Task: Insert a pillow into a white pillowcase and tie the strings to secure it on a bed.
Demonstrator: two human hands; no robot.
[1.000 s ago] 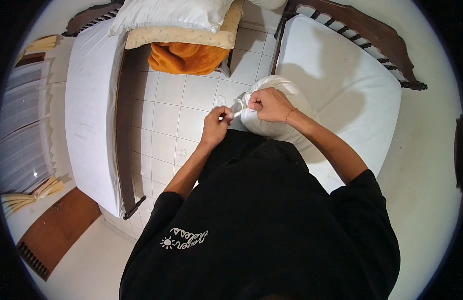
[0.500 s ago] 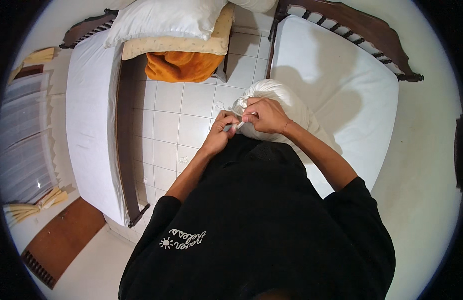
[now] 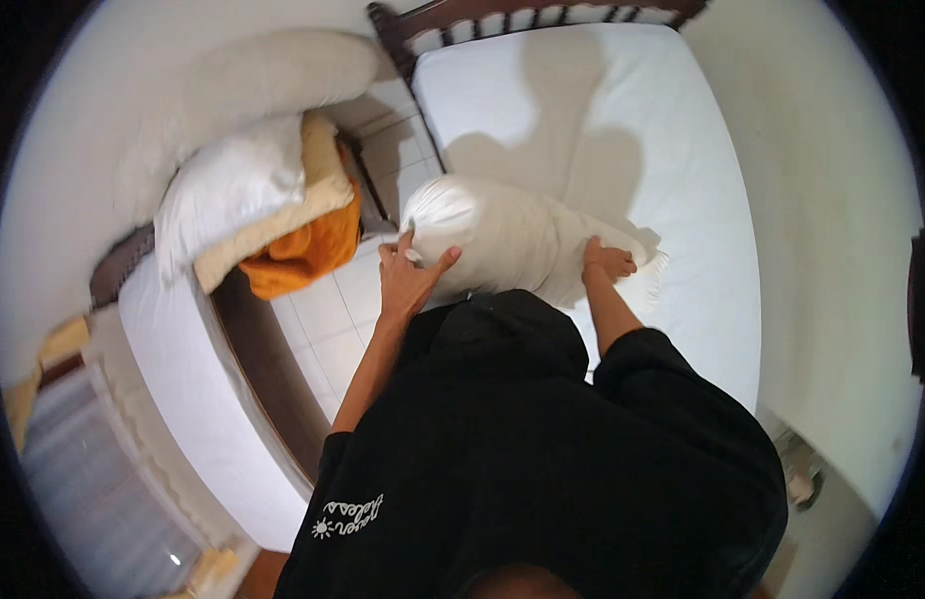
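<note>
A cream-white bolster (image 3: 517,235) lies across the near part of the white-sheeted bed (image 3: 672,130), right in front of my body. At its gathered left end is my left hand (image 3: 407,278), with thumb and forefinger spread wide against the cloth. A small bit of white shows between those fingers; what it is I cannot tell. Toward the other end, my right hand (image 3: 609,262) rests with its fingers curled on the bolster's cover, close to the fringed edge. The undersides of my right fingers are hidden.
A dark wooden headboard (image 3: 542,18) closes the bed's far end. To the left, a white pillow (image 3: 238,185) and a cream pillow (image 3: 317,195) lie stacked over an orange blanket (image 3: 308,255). Another white mattress (image 3: 198,369) is at left, beyond the tiled floor (image 3: 327,309).
My hands were together pinching white cord or cloth at the bolster's left end. My right hand has moved to the other end, and my left fingers have spread. The view has turned right.
</note>
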